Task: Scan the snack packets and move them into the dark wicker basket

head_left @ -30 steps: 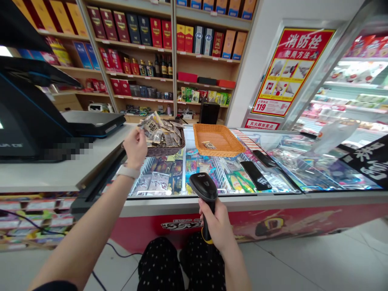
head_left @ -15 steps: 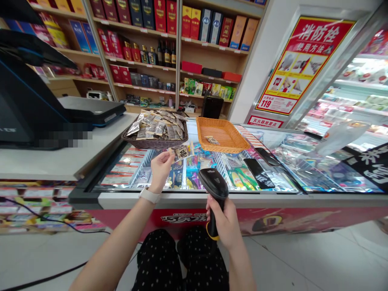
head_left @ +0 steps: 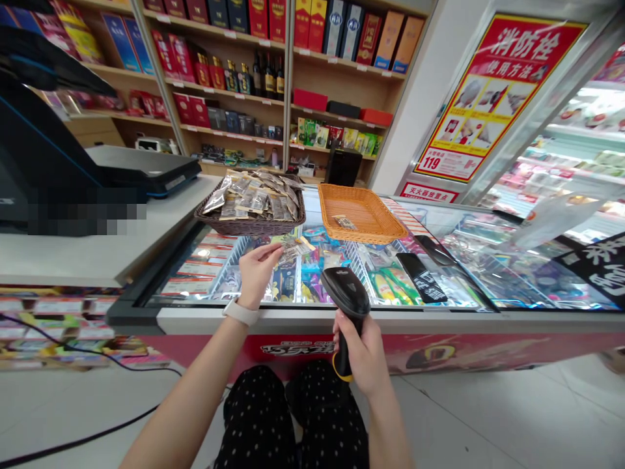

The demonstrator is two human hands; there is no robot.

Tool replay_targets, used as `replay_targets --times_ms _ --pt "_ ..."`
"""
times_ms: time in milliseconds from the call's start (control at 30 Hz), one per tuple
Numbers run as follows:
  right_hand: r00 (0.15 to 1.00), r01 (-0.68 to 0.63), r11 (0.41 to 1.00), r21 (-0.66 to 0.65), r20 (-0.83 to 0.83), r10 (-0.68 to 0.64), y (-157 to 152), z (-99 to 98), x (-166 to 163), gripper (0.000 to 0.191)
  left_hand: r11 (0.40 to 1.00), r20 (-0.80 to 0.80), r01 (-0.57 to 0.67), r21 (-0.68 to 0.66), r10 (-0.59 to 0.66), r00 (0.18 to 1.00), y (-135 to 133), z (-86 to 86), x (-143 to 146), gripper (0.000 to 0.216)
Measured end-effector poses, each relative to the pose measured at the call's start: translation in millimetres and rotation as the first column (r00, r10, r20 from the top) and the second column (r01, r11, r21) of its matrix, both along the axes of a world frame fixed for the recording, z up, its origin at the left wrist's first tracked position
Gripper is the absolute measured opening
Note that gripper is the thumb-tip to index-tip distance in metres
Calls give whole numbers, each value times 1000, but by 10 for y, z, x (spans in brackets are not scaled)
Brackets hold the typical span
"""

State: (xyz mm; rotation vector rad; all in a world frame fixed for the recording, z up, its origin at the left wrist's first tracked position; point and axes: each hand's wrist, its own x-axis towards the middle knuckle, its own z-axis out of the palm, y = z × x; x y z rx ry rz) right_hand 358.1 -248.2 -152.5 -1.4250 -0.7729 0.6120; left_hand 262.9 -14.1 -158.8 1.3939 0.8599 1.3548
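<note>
Between thumb and fingers, my left hand point(head_left: 260, 270) pinches the edge of a small snack packet point(head_left: 295, 247), tilted over the glass-topped freezer. My right hand point(head_left: 360, 352) is wrapped round the handle of a black barcode scanner point(head_left: 346, 290), its head pointing toward the freezer. Just beyond my left hand sits a dark brown wicker basket point(head_left: 249, 226) heaped with similar packets point(head_left: 258, 194). To its right an orange wicker basket point(head_left: 364, 205) holds one small packet point(head_left: 344, 222).
The freezer point(head_left: 312, 318) spans the front, with bagged goods under its glass. A black phone-like slab point(head_left: 420, 277) lies on the glass. At left a counter point(head_left: 161, 241) bears a black scale point(head_left: 141, 169). Cables run over the floor at lower left.
The packet in my left hand has turned, so its printed label no longer faces me squarely. My right hand keeps the scanner in nearly the same place. The view has shifted slightly.
</note>
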Motion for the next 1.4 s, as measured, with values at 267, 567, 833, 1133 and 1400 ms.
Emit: replay_targets --times_ms 267,567,833,1133,1400 --pt "999 -45 999 -17 -13 45 34 3 -92 41 951 238 227 -210 -175 955 61 -43 -2 60" --pt "998 -59 998 -37 10 60 54 -32 -170 41 902 240 351 -250 -294 925 -2 13 2 58" --pt "996 -66 997 -50 64 69 84 -29 -220 43 879 257 393 -269 -328 909 -34 46 8 51" --pt "980 -13 998 -68 200 26 67 20 -230 41 827 270 530 -185 -476 837 -131 125 13 70" --pt "958 13 993 -121 285 22 11 112 -212 38 822 180 530 -207 -501 847 -165 125 21 44"
